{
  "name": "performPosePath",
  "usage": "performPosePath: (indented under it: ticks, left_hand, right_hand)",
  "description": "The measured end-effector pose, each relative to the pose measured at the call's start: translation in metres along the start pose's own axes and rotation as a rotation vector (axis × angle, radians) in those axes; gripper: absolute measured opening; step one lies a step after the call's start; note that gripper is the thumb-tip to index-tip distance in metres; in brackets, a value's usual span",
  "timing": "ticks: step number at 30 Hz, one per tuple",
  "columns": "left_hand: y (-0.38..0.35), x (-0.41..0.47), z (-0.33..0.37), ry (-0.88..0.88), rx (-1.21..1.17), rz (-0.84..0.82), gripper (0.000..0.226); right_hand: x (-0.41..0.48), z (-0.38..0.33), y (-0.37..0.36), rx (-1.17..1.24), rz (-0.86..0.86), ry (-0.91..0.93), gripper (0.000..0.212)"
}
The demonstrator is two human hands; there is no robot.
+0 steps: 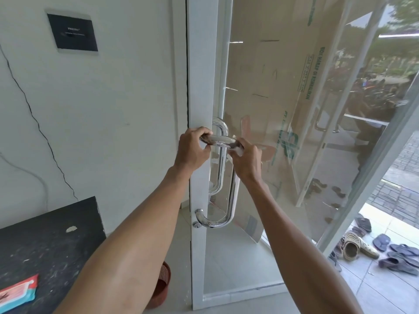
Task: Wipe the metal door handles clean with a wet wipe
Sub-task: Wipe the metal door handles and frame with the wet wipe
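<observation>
A chrome door handle (232,196) curves down the near side of the glass door (260,91). A second chrome handle (221,168) shows behind the glass. A wet wipe (218,139), stained brown at its ends, is stretched taut across the top of the near handle. My left hand (192,148) grips the wipe's left end by the white door frame (200,75). The wipe's right end is held by my right hand (246,158). The top of the near handle is hidden behind the wipe and my hands.
A dark table (45,245) at lower left carries a wet-wipe pack (17,293). A red-brown basket (162,284) stands on the floor beside it. Several sandals (374,248) lie outside at lower right. Cardboard (283,64) leans behind the glass.
</observation>
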State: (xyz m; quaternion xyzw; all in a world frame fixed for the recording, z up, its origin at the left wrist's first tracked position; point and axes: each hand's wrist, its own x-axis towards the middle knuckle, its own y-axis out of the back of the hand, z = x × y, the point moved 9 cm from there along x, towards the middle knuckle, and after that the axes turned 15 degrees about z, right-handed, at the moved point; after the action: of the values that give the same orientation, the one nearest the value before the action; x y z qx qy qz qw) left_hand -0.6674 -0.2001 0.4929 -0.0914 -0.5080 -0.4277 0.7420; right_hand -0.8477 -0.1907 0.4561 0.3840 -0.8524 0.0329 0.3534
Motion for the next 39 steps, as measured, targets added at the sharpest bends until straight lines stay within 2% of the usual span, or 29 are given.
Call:
performPosePath:
  ticks: [5,6,11,13,15,19,23,26,28,31,33,35,39]
  left_hand:
    - [0.003,0.001,-0.001,-0.031,-0.025,0.027,0.034]
    - [0.005,0.001,-0.001,-0.032,-0.035,0.034,0.034]
    - [0.010,0.005,-0.002,-0.015,-0.064,0.030,0.035]
    - [0.010,0.006,-0.001,0.008,-0.080,0.007,0.034]
    - [0.010,0.006,0.001,0.020,-0.095,-0.006,0.034]
    - [0.012,0.004,0.001,0.026,-0.098,-0.005,0.032]
    - [0.013,0.003,0.003,0.004,-0.112,-0.023,0.033]
    - [0.012,0.000,0.008,0.020,-0.126,-0.068,0.041]
    - [0.012,-0.001,0.007,0.043,-0.122,-0.102,0.044]
    - [0.013,0.003,0.002,0.104,-0.153,-0.133,0.042]
    - [0.014,0.004,0.005,0.123,-0.162,-0.132,0.041]
    - [0.013,0.004,0.017,0.075,-0.155,-0.118,0.036]
    - [0.000,-0.003,0.050,-0.128,-0.142,-0.126,0.041]
  right_hand:
    - [-0.001,-0.041,-0.012,-0.123,-0.142,0.361,0.041]
    - [-0.001,-0.044,-0.014,-0.109,-0.147,0.387,0.044]
    - [0.006,-0.008,-0.005,-0.050,-0.100,0.140,0.039]
    - [0.008,-0.001,-0.001,-0.046,-0.111,0.111,0.026]
    - [0.011,-0.002,0.002,-0.057,-0.122,0.106,0.023]
    - [0.011,-0.023,-0.006,-0.151,-0.131,0.200,0.045]
    - [0.000,-0.055,-0.018,-0.314,-0.143,0.433,0.045]
    - [-0.007,-0.068,-0.025,-0.311,-0.194,0.497,0.048]
    - [-0.009,-0.069,-0.024,-0.210,-0.244,0.447,0.054]
    - [-0.008,-0.059,-0.014,0.059,-0.335,0.228,0.054]
    - [-0.002,-0.049,-0.003,0.109,-0.302,0.170,0.049]
    - [0.004,-0.042,0.005,0.085,-0.253,0.170,0.045]
    - [0.009,-0.033,0.010,0.175,-0.209,0.097,0.044]
